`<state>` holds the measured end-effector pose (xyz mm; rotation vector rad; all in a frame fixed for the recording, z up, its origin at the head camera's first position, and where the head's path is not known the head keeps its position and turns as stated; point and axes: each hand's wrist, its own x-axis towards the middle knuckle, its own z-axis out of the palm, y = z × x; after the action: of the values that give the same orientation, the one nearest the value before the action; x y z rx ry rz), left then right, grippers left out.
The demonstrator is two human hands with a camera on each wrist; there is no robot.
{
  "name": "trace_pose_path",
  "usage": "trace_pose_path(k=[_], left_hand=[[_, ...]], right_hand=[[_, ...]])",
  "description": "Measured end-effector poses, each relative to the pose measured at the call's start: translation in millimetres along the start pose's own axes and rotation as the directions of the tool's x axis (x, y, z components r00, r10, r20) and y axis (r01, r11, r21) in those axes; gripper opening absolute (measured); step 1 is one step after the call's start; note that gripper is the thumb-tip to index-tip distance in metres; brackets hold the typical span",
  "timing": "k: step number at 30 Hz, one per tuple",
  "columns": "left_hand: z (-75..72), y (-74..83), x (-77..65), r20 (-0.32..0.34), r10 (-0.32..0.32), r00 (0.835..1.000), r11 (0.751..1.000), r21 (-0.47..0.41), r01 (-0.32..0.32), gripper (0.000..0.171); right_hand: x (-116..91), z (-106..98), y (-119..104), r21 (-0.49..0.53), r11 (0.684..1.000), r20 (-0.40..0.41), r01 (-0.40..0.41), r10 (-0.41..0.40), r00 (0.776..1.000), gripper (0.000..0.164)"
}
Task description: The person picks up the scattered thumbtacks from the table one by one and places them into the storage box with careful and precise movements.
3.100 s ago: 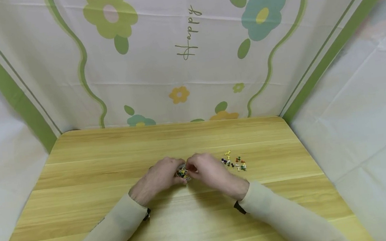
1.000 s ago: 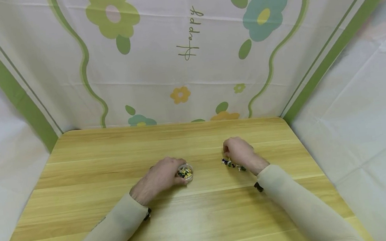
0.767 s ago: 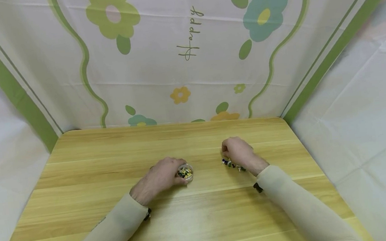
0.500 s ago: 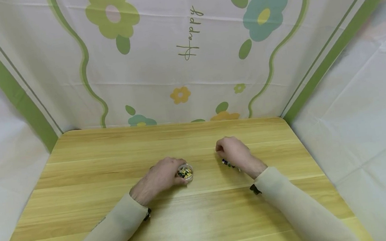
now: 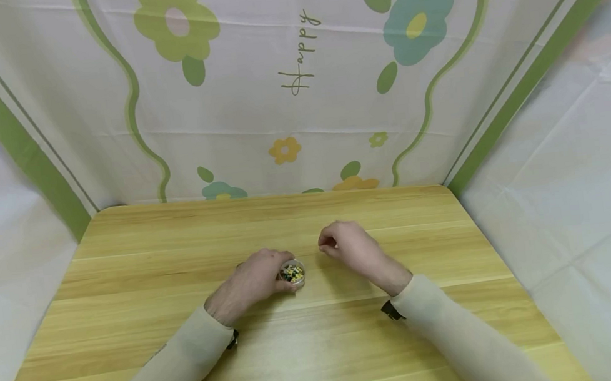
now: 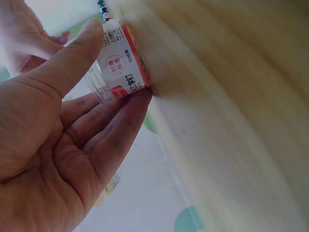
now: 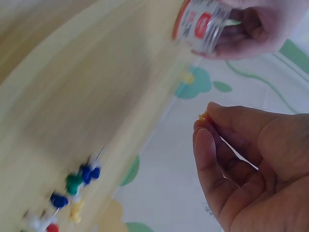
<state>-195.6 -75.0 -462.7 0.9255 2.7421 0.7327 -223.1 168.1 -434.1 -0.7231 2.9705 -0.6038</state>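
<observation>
My left hand [image 5: 256,279] grips a small clear jar [image 6: 116,63] with a white and red label, thumb on one side and fingers on the other. The jar stands upright on the table, its mouth uncovered, with many coloured push pins [image 5: 292,273] inside. My right hand [image 5: 353,249] is above the table, a short way right of the jar. In the right wrist view its thumb and fingertips pinch a yellow push pin [image 7: 203,116], mostly covered by the fingers.
Loose push pins in blue, green, yellow, white and red, including a green push pin [image 7: 74,183], lie on the wooden table [image 5: 188,354]; my right hand and wrist hide them in the head view. A floral cloth [image 5: 249,96] hangs behind the table's far edge.
My right hand went from the jar to the loose pins, then came back left toward the jar with a yellow push pin pinched. My left hand and the jar have stayed put.
</observation>
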Motion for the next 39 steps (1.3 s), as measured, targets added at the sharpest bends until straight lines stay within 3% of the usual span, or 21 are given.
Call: trace_pose_path(k=[13,22,29,39], left_hand=[[1.8,-2.0,-0.6,-0.011,0.034,0.999,0.999,-0.025,-0.035,0.035],[1.8,-2.8,-0.3,-0.016,0.040,0.999,0.999,0.035,-0.040,0.037],[2.5,-2.9,0.5,-0.014,0.041,0.999,0.999,0.012,-0.041,0.040],[1.2,-1.2,2.0,-0.005,0.016,1.000,0.999,0.033,-0.015,0.049]], right_hand=[[-7.7,18.1,-33.7,0.075,0.991,0.007,0.111,-0.112,0.994,0.010],[-10.9,26.8,-41.2,0.086,0.982,0.041,0.168,-0.172,0.984,0.013],[-10.3,19.0,-30.5,0.058,0.991,0.057,0.118,-0.121,0.991,0.014],[-7.0,6.4,4.0,-0.032,0.997,0.074,0.064,-0.061,0.995,0.013]])
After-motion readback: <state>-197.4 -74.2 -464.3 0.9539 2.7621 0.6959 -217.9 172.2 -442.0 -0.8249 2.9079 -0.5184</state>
